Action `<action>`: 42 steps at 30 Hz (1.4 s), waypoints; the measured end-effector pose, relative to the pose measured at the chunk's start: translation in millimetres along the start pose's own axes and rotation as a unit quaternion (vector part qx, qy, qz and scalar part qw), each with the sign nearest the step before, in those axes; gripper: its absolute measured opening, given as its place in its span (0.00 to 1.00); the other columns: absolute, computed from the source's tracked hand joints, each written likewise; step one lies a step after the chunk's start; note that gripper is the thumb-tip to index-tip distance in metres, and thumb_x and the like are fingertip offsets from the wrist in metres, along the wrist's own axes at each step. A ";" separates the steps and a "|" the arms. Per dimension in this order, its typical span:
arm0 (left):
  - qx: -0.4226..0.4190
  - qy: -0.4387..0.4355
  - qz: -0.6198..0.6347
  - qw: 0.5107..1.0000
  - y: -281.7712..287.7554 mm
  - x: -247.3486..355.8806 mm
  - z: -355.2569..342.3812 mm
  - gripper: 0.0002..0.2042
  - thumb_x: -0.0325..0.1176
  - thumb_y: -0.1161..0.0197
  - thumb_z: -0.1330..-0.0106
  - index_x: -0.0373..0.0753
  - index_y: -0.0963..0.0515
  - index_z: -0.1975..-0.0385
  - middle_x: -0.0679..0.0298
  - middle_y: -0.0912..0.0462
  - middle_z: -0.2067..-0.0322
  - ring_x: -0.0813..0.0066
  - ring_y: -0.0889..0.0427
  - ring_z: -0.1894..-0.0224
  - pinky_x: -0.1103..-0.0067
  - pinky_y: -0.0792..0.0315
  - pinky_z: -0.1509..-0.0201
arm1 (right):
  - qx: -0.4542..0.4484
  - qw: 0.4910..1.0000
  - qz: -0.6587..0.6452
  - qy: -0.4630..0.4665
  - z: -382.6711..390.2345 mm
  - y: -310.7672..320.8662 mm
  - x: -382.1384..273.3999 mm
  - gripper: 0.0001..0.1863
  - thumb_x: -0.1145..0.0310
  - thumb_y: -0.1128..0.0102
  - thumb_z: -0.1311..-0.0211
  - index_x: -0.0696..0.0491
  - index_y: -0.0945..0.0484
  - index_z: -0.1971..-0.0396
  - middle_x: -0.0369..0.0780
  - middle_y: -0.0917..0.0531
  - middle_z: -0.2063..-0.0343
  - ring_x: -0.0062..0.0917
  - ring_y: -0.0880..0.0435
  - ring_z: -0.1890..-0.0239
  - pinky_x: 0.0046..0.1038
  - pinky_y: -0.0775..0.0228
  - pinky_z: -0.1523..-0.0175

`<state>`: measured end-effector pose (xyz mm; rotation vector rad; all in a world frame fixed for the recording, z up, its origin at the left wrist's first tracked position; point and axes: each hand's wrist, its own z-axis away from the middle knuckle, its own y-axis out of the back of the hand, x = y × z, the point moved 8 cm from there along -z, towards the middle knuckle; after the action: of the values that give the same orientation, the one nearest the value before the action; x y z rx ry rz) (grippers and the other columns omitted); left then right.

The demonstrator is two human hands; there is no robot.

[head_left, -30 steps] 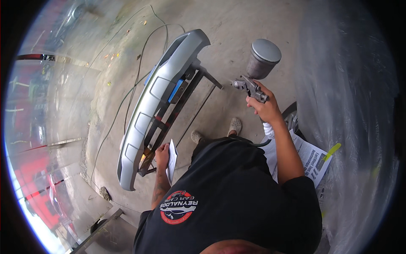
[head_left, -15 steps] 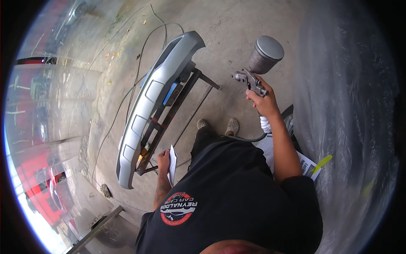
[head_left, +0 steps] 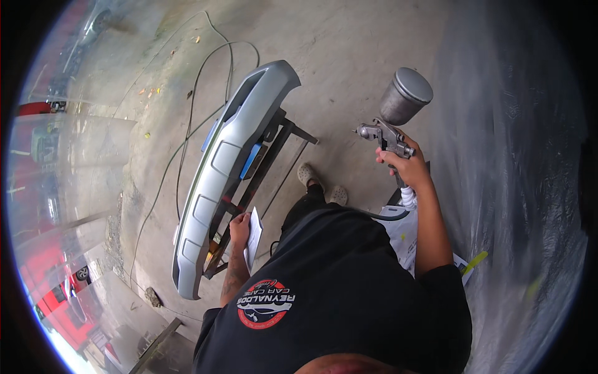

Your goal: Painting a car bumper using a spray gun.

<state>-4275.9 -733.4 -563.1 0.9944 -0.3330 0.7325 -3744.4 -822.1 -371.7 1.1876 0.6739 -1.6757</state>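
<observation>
My right hand [head_left: 406, 163] is closed around the handle of a metal spray gun [head_left: 385, 137], whose grey cup [head_left: 408, 96] sits on top. The gun's nozzle points left, toward a silver car bumper [head_left: 215, 181], with a gap of bare floor between them. White wrapping [head_left: 408, 198] shows below the grip, by the hose. Close beside the bumper's near part, my left hand [head_left: 239, 229] pinches a folded white sheet of paper [head_left: 253, 237]. Whether that hand touches the bumper I cannot tell.
A dark metal stand [head_left: 274, 156] carries the bumper. A long hose [head_left: 193, 128] loops over the concrete floor beyond it. Clear plastic sheeting [head_left: 517, 156] hangs at the right, and more plastic [head_left: 81, 168] at the left. Printed papers [head_left: 402, 234] lie by my right forearm.
My right hand and the spray gun have shifted slightly right and lower in view. One foot has stepped. My left hand still holds the paper beside the bumper.
</observation>
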 end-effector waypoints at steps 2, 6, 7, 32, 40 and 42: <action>-0.033 -0.033 0.018 0.999 -5.0 24.9 -23.4 0.16 0.41 0.41 0.35 0.35 0.18 0.58 0.60 0.15 0.70 0.79 0.19 0.66 0.78 0.28 0.59 | 0.006 1.000 0.016 0.001 -9.3 -6.1 -16.3 0.28 0.71 0.40 0.46 0.51 0.29 0.42 0.35 0.19 0.70 0.18 0.17 0.71 0.19 0.31 0.77; -0.031 -0.061 -0.018 0.998 0.5 82.9 -51.6 0.16 0.41 0.42 0.34 0.35 0.18 0.58 0.61 0.15 0.70 0.79 0.19 0.66 0.79 0.29 0.58 | 0.123 0.991 0.052 0.032 -39.8 3.2 -52.6 0.27 0.71 0.41 0.46 0.51 0.28 0.43 0.35 0.18 0.70 0.18 0.17 0.71 0.20 0.31 0.77; -0.041 -0.052 0.004 0.998 -0.9 80.6 -61.7 0.16 0.41 0.42 0.34 0.35 0.18 0.57 0.61 0.15 0.70 0.79 0.19 0.66 0.79 0.29 0.58 | 0.124 0.990 0.058 0.032 -46.9 1.1 -62.2 0.27 0.71 0.41 0.46 0.51 0.28 0.43 0.35 0.18 0.69 0.18 0.18 0.71 0.20 0.31 0.77; 0.094 0.049 0.123 0.987 -35.9 102.9 -25.2 0.15 0.39 0.44 0.31 0.33 0.18 0.57 0.65 0.16 0.69 0.83 0.23 0.67 0.81 0.29 0.60 | -0.095 0.984 0.146 0.022 -253.8 12.1 -168.6 0.13 0.68 0.39 0.48 0.51 0.26 0.61 0.35 0.18 0.70 0.18 0.18 0.70 0.21 0.35 0.74; 0.201 0.074 0.249 0.945 -142.8 166.6 59.3 0.15 0.39 0.44 0.30 0.32 0.19 0.56 0.69 0.19 0.73 0.89 0.29 0.76 0.87 0.35 0.71 | -0.308 0.928 0.201 0.060 -347.2 -57.7 -210.4 0.12 0.68 0.41 0.48 0.57 0.24 0.64 0.37 0.18 0.73 0.20 0.17 0.72 0.24 0.29 0.73; 0.226 0.101 0.237 0.939 -158.7 171.1 82.7 0.15 0.39 0.44 0.30 0.32 0.19 0.57 0.69 0.18 0.73 0.89 0.29 0.75 0.87 0.35 0.71 | -0.318 0.920 0.212 0.092 -352.3 -65.9 -224.2 0.12 0.65 0.40 0.48 0.55 0.23 0.66 0.37 0.17 0.70 0.20 0.16 0.67 0.21 0.31 0.72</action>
<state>-4037.5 -787.8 -524.4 1.2734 -0.2274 1.3858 -3642.4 -417.5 -303.7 0.9275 0.9129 -0.8830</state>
